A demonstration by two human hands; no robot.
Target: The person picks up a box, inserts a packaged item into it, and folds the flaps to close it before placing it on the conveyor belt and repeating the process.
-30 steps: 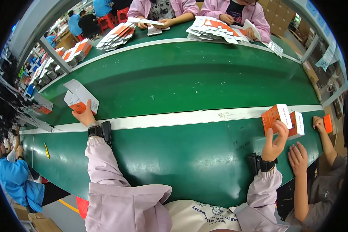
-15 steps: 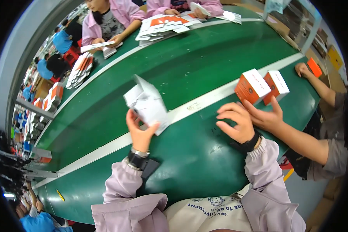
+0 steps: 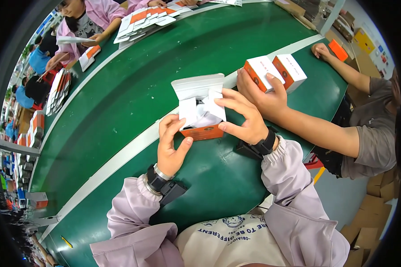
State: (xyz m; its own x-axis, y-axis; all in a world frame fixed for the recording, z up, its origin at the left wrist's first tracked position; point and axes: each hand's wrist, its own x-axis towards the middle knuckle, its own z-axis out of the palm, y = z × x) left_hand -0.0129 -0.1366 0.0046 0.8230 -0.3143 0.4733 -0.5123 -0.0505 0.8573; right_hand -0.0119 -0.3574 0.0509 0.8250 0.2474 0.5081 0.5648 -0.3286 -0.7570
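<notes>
We found the open carton [image 3: 202,133] at the far edge of the green table [image 3: 214,182], by the white rail [image 3: 120,167] that ran along that edge. Whether its base rested on the table we could not tell. Its mouth pointed up, and its orange face was turned to the wearer. The longer visible edge of that face ran roughly left to right, its right end slightly higher; depth was foreshortened, so we could not confirm the longest axis.

The walls in view were white above the orange panel, which bore small dark print. The lid [image 3: 198,86] stood raised at the back, its tuck edge folded over. The left flap [image 3: 188,111] and right flap [image 3: 214,94] stood up, and pale, crumpled-looking material [image 3: 205,119] showed between them.

We noted the left hand [image 3: 170,144] at the carton's left front corner, thumb apart from the bent fingers; whether they gripped it we could not tell. The right hand [image 3: 247,118] was spread, a fingertip at the right flap and the thumb near the orange face's right end.

Farther right along the rail, a co-worker's hand [image 3: 269,95] lay against a closed white-and-orange box [image 3: 256,73]; a second closed box [image 3: 292,73] stood just beside it. A yellow cutter [image 3: 67,241] lay near the table's left end.
</notes>
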